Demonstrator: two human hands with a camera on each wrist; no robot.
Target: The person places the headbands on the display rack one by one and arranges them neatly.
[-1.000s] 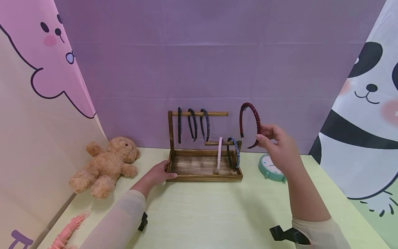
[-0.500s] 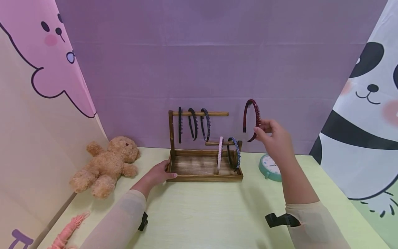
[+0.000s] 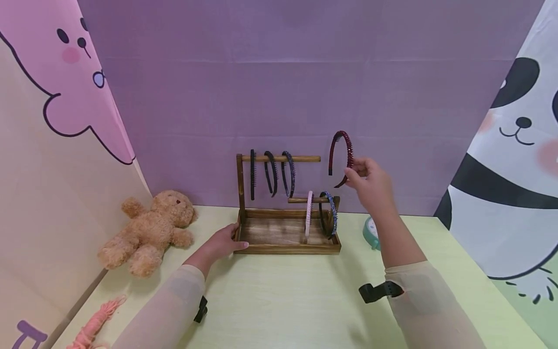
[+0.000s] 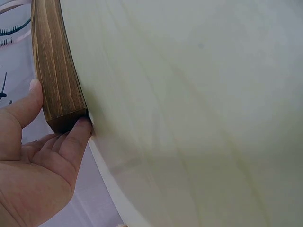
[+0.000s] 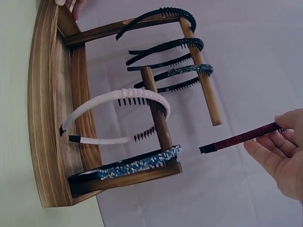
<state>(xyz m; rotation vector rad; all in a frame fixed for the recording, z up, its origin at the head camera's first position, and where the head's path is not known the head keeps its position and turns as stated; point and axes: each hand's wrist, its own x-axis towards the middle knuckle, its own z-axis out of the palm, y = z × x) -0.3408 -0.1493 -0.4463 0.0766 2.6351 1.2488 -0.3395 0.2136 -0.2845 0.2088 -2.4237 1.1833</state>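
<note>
A dark red headband (image 3: 350,150) is pinched in my right hand (image 3: 374,186), held upright to the right of the wooden headband rack (image 3: 287,249). It stands apart from the free end of the upper bar (image 3: 308,159). On that bar hang a black headband (image 3: 253,174), another dark headband (image 3: 272,172) and a dark glittery headband (image 3: 287,172). The lower bar carries a pink headband (image 3: 308,215) and a blue glittery headband (image 3: 333,213). My left hand (image 3: 220,244) grips the left end of the rack's tray, its thumb over the front edge (image 4: 59,80).
A brown teddy bear (image 3: 152,232) lies to the left on the table (image 3: 279,300). Pink yarn (image 3: 98,322) lies at the front left. Behind my right forearm, a green clock (image 3: 370,235) is partly hidden. A purple backdrop (image 3: 279,87) stands behind the rack.
My right hand has carried the red headband up and to the left, nearer the upper bar's free end. The forearm now covers more of the clock. My left hand has stayed on the rack.
</note>
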